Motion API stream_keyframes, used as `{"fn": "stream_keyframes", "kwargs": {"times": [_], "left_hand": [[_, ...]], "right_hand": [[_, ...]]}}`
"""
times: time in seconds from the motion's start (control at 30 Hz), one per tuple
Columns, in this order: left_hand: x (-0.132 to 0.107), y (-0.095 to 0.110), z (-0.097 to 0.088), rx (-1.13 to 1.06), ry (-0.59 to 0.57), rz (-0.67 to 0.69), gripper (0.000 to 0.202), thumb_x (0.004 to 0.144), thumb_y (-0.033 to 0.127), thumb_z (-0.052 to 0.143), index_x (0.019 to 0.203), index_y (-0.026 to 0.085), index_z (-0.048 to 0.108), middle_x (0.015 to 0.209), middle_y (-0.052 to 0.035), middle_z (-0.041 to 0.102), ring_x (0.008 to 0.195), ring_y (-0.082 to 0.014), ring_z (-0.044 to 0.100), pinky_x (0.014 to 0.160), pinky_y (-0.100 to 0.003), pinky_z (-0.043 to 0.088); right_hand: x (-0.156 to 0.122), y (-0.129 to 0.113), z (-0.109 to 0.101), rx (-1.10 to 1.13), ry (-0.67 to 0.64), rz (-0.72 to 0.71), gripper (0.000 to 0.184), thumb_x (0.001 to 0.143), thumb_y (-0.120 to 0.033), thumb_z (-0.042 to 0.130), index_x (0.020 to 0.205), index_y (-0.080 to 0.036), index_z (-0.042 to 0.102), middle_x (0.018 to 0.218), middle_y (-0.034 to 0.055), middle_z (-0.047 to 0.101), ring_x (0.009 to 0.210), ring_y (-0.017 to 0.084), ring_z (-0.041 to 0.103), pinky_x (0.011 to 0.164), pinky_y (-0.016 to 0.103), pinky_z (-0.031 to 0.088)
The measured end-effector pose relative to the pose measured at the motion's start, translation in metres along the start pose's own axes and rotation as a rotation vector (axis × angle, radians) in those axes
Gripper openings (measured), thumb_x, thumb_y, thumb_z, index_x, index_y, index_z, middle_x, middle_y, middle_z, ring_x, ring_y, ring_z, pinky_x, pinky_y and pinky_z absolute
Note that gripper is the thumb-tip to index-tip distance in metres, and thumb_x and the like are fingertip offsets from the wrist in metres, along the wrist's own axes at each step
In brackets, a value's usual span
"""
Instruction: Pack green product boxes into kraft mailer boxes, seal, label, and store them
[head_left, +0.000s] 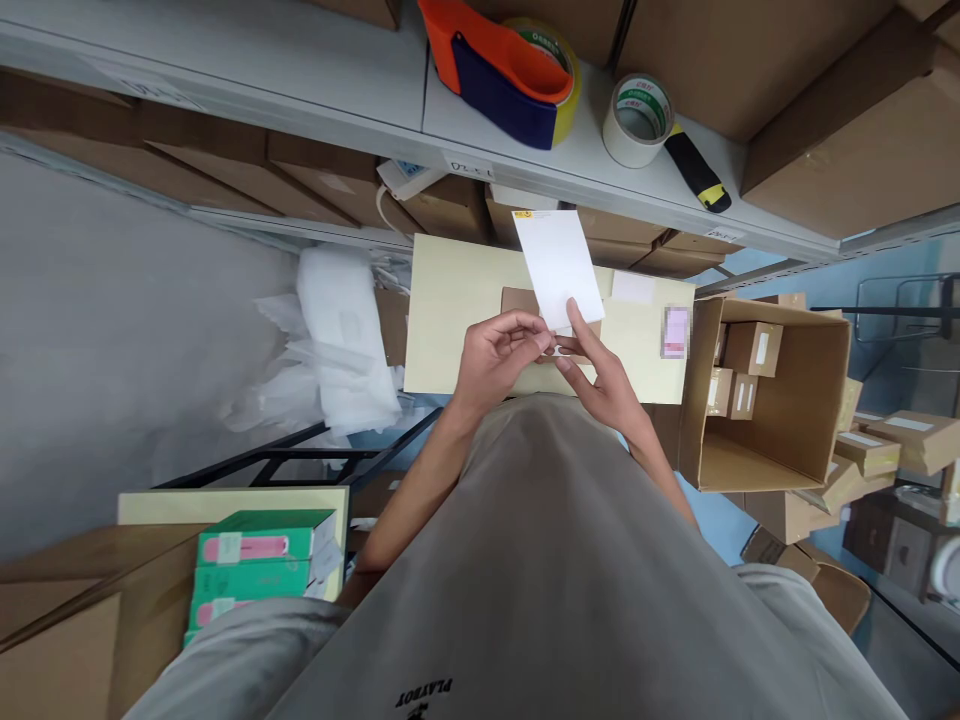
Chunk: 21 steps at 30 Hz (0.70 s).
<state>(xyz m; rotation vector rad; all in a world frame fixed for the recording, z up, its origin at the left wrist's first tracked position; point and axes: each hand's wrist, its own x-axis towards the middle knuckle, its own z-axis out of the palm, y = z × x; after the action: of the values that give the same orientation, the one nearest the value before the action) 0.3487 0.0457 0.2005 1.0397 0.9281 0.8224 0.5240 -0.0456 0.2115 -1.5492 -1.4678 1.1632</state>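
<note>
A white rectangular label (561, 265) with a small yellow mark at its top left corner is held over the table. My right hand (600, 378) grips it near the bottom edge, thumb on its face and fingers behind. At the label's lower left corner, my left hand (495, 360) is closed in a pinch, its fingertips close to the right hand's. A tiny white bit shows between the fingers, too small to name. Behind the label and hands lies a flat brown cardboard box (517, 299), mostly hidden, on the pale yellow table (454, 310).
On the shelf (360, 75) ahead are an orange tape dispenser (510, 70), a tape roll (637, 120) and a utility knife (697, 168). A large open carton (772, 440) with small boxes stands right. Bubble wrap (345, 330) lies left; green boxes (255, 565) sit lower left.
</note>
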Motion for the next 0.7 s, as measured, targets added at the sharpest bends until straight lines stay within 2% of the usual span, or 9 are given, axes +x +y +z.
{"fn": "stream_keyframes", "kwargs": {"times": [0.3, 0.47, 0.53, 0.6, 0.63, 0.7], "left_hand": [[0.001, 0.002, -0.014, 0.004, -0.002, 0.017, 0.037, 0.082, 0.051, 0.098, 0.08, 0.021, 0.075, 0.073, -0.0024, 0.071, 0.072, -0.0217, 0.076, 0.068, -0.034, 0.066], [0.003, 0.001, -0.026, -0.003, -0.029, 0.029, 0.037, 0.08, 0.051, 0.098, 0.08, 0.022, 0.075, 0.075, -0.0012, 0.071, 0.071, -0.0198, 0.073, 0.067, -0.033, 0.063], [0.004, 0.0, -0.032, -0.001, -0.039, 0.045, 0.036, 0.08, 0.051, 0.097, 0.08, 0.023, 0.074, 0.076, -0.0013, 0.071, 0.071, -0.0192, 0.072, 0.067, -0.032, 0.062], [0.005, -0.001, -0.04, 0.015, -0.05, 0.069, 0.034, 0.081, 0.049, 0.096, 0.081, 0.023, 0.075, 0.078, -0.0018, 0.071, 0.072, -0.0185, 0.07, 0.066, -0.031, 0.06], [0.005, -0.001, -0.044, 0.032, -0.053, 0.081, 0.032, 0.082, 0.048, 0.095, 0.082, 0.023, 0.076, 0.08, -0.0022, 0.071, 0.072, -0.0182, 0.069, 0.066, -0.031, 0.059], [0.005, 0.0, -0.053, 0.086, -0.056, 0.111, 0.027, 0.084, 0.046, 0.093, 0.083, 0.023, 0.078, 0.082, -0.0029, 0.072, 0.074, -0.0179, 0.067, 0.067, -0.03, 0.057]], "right_hand": [[0.001, -0.012, 0.013, -0.007, 0.027, 0.021, 0.077, 0.123, -0.057, 0.053, 0.192, -0.042, 0.021, 0.17, 0.006, 0.068, 0.151, 0.03, 0.072, 0.134, 0.055, 0.057], [0.004, -0.021, 0.024, -0.022, 0.046, 0.058, 0.077, 0.121, -0.058, 0.056, 0.19, -0.04, 0.029, 0.159, 0.0071, 0.076, 0.144, 0.029, 0.076, 0.129, 0.052, 0.061], [0.006, -0.023, 0.031, -0.025, 0.03, 0.076, 0.077, 0.12, -0.06, 0.058, 0.189, -0.039, 0.033, 0.146, 0.0071, 0.082, 0.131, 0.028, 0.082, 0.118, 0.048, 0.067], [0.007, -0.025, 0.038, -0.019, 0.018, 0.122, 0.076, 0.118, -0.063, 0.058, 0.187, -0.036, 0.039, 0.122, 0.0046, 0.087, 0.106, 0.025, 0.086, 0.1, 0.042, 0.071], [0.007, -0.027, 0.042, -0.02, 0.032, 0.157, 0.075, 0.118, -0.064, 0.059, 0.185, -0.035, 0.043, 0.106, 0.002, 0.086, 0.091, 0.023, 0.084, 0.092, 0.038, 0.071], [0.008, -0.032, 0.051, -0.055, 0.124, 0.221, 0.069, 0.117, -0.066, 0.06, 0.176, -0.03, 0.057, 0.078, -0.0045, 0.074, 0.069, 0.018, 0.074, 0.079, 0.032, 0.065]]}}
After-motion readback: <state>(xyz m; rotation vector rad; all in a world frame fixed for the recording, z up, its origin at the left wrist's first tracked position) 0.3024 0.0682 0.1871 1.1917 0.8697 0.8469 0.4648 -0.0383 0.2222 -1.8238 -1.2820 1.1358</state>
